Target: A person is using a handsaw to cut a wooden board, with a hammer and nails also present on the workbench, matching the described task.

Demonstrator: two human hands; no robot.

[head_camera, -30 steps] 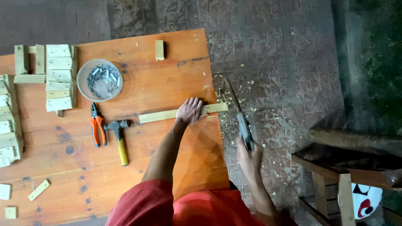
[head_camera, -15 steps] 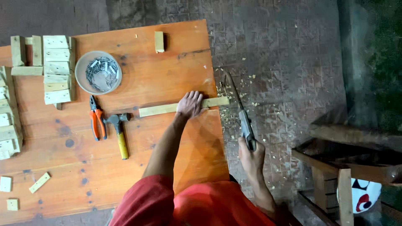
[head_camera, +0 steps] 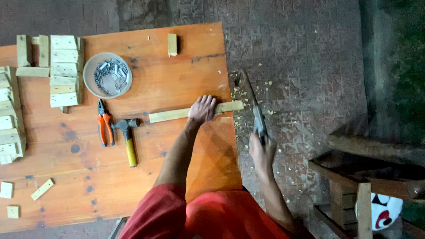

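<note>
On the orange wooden bench (head_camera: 133, 186), the left hand (head_camera: 202, 109) lay flat on a long wooden strip (head_camera: 177, 114), palm down and fingers spread, pressing it to the surface near the right edge. One end of the strip stuck out just past that edge. Beside the bench, the right hand (head_camera: 262, 149) was closed around the handle of a hand saw (head_camera: 253, 106), its grip wrapped tight, the blade running alongside the strip's overhanging end. Wood chips lay scattered on the paved floor (head_camera: 301, 66) below. Left of the strip lay a hammer (head_camera: 127, 138) and orange-handled pliers (head_camera: 105, 127), close together, with a bowl of nails (head_camera: 107, 75) above them and stacked wooden blocks (head_camera: 64, 71) further left.
</note>
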